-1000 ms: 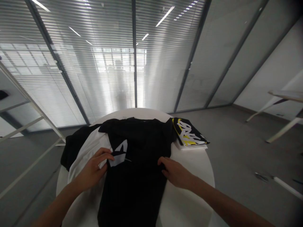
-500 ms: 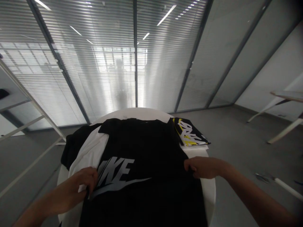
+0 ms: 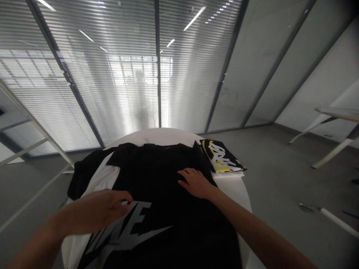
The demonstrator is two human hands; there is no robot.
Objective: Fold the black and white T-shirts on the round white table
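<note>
A black T-shirt point(image 3: 168, 209) with a large grey NIKE print point(image 3: 131, 228) lies spread over a round white table point(image 3: 151, 136). My left hand point(image 3: 98, 211) is above the left part of the print, its fingers bent, with a small gap between thumb and forefinger and no cloth seen in it. On the upper right of the shirt rests my right hand point(image 3: 195, 182), palm down with its fingers stretched out. White cloth point(image 3: 105, 177) and a bunched black garment point(image 3: 84, 173) lie to the left, partly covered by the shirt.
A folded black garment with yellow and white print point(image 3: 223, 157) lies at the table's right edge. On the left stands a white metal frame point(image 3: 42, 130). At the right are a table with pale legs point(image 3: 333, 151) and a white rod point(image 3: 338, 223). Glass panels with blinds point(image 3: 126, 93) stand behind.
Both hands have let go of the shirt's side edges and moved inward over it. The print has shifted down and left, and the shirt's left side lies wider.
</note>
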